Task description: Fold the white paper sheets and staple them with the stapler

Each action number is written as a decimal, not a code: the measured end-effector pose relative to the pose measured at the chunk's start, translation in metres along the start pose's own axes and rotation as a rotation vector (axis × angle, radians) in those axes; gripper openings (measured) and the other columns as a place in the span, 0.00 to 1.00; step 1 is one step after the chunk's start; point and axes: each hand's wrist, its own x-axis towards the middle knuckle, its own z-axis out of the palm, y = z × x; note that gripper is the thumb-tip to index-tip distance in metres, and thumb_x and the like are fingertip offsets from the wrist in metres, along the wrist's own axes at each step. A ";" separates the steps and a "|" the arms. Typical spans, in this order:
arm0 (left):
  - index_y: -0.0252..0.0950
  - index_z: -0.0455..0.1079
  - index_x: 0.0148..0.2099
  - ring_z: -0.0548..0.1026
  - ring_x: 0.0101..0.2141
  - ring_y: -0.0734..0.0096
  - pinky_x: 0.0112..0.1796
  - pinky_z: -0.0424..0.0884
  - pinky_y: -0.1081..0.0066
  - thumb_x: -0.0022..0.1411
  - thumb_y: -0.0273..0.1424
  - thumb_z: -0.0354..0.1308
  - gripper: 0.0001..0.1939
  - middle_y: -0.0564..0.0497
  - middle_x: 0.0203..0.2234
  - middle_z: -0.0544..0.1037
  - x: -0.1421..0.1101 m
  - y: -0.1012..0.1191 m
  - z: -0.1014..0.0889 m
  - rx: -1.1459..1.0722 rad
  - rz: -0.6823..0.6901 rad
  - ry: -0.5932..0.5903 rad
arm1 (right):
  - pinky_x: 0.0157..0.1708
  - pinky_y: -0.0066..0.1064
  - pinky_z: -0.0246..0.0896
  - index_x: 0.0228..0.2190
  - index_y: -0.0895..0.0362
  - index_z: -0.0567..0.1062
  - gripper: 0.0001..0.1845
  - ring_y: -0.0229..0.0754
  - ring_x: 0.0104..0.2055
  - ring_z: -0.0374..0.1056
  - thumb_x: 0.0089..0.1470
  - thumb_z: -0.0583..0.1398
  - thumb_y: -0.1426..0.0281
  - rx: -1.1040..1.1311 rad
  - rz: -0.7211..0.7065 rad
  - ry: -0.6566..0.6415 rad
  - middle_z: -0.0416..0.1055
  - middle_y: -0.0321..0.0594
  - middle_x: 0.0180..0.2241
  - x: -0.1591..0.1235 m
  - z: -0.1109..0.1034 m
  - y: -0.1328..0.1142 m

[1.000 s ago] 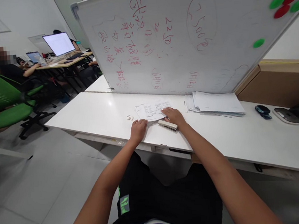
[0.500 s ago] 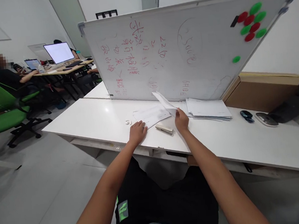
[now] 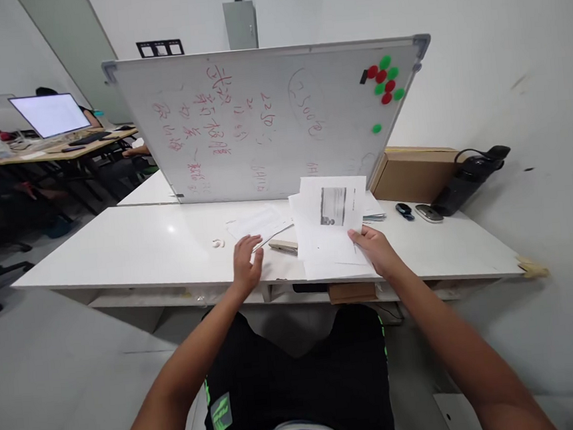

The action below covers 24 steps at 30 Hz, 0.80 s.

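Several loose sheets of paper (image 3: 319, 239) are pinched at their right edge by my right hand (image 3: 376, 250), held up above the desk. The top sheet carries a grey printed picture. My left hand (image 3: 247, 264) has its fingers apart and holds nothing, at the near corner of other papers (image 3: 262, 222) lying on the desk. Between my hands lies a beige stapler (image 3: 283, 247), its right end covered by the raised sheets. A small white curved object (image 3: 217, 244) sits left of my left hand. Behind the sheets, only the right edge of a paper stack (image 3: 374, 218) shows.
A whiteboard (image 3: 278, 122) with red writing and magnets stands along the back of the white desk (image 3: 94, 252). At the right are a cardboard box (image 3: 413, 174), a black bottle (image 3: 469, 182), a computer mouse (image 3: 429, 213) and a small dark object (image 3: 404, 211). People sit at a desk on the left.
My right hand has moved right and nearer with the sheets, turning their printed side into view. My left hand has lifted off the papers. The view has swung to the right.
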 end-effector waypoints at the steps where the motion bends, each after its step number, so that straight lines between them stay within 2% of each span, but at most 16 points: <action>1: 0.37 0.68 0.54 0.64 0.57 0.60 0.57 0.57 0.57 0.68 0.43 0.43 0.21 0.44 0.52 0.71 -0.003 0.018 0.005 -0.112 -0.064 -0.071 | 0.39 0.39 0.68 0.35 0.54 0.77 0.20 0.47 0.35 0.73 0.43 0.67 0.55 0.003 -0.001 -0.021 0.77 0.38 0.31 -0.009 0.002 0.001; 4: 0.40 0.63 0.59 0.68 0.54 0.59 0.52 0.64 0.61 0.66 0.47 0.46 0.26 0.46 0.54 0.71 -0.006 0.064 0.017 -0.446 -0.323 -0.348 | 0.41 0.41 0.68 0.38 0.54 0.77 0.22 0.48 0.38 0.73 0.44 0.66 0.54 -0.013 -0.015 -0.100 0.77 0.39 0.35 -0.028 0.008 0.006; 6: 0.39 0.66 0.57 0.70 0.51 0.57 0.50 0.65 0.61 0.64 0.49 0.48 0.26 0.45 0.50 0.74 -0.005 0.082 0.019 -0.577 -0.450 -0.400 | 0.42 0.42 0.68 0.38 0.54 0.77 0.22 0.49 0.39 0.73 0.45 0.65 0.53 -0.023 -0.017 -0.142 0.77 0.39 0.36 -0.037 0.011 0.011; 9: 0.37 0.70 0.52 0.71 0.48 0.57 0.49 0.66 0.60 0.62 0.49 0.50 0.26 0.46 0.44 0.77 -0.002 0.093 0.012 -0.728 -0.537 -0.357 | 0.44 0.43 0.66 0.38 0.55 0.77 0.22 0.49 0.41 0.72 0.46 0.65 0.53 -0.013 -0.032 -0.177 0.77 0.41 0.37 -0.048 0.014 0.018; 12: 0.37 0.72 0.50 0.73 0.44 0.60 0.46 0.68 0.62 0.61 0.48 0.54 0.23 0.47 0.41 0.78 -0.002 0.096 0.000 -0.821 -0.516 -0.368 | 0.46 0.43 0.65 0.38 0.55 0.76 0.22 0.48 0.43 0.71 0.46 0.65 0.54 -0.020 -0.094 -0.163 0.76 0.42 0.39 -0.056 0.018 0.023; 16: 0.36 0.75 0.43 0.74 0.33 0.65 0.36 0.69 0.67 0.57 0.47 0.58 0.21 0.49 0.32 0.78 -0.006 0.099 -0.009 -0.819 -0.562 -0.374 | 0.43 0.37 0.66 0.38 0.54 0.72 0.21 0.44 0.43 0.70 0.45 0.67 0.57 0.015 -0.239 0.037 0.75 0.41 0.40 -0.061 0.026 0.021; 19: 0.34 0.76 0.37 0.74 0.31 0.67 0.34 0.68 0.68 0.55 0.46 0.61 0.19 0.49 0.29 0.78 -0.008 0.101 -0.010 -0.831 -0.613 -0.327 | 0.40 0.35 0.67 0.37 0.54 0.72 0.20 0.43 0.41 0.70 0.44 0.68 0.58 0.033 -0.276 0.184 0.75 0.41 0.38 -0.061 0.030 0.019; 24: 0.35 0.76 0.36 0.74 0.32 0.66 0.35 0.70 0.67 0.52 0.44 0.64 0.17 0.49 0.29 0.78 -0.009 0.100 -0.010 -0.889 -0.677 -0.274 | 0.35 0.34 0.66 0.34 0.56 0.76 0.19 0.43 0.36 0.70 0.42 0.69 0.59 0.047 -0.233 0.226 0.76 0.40 0.34 -0.055 0.028 0.023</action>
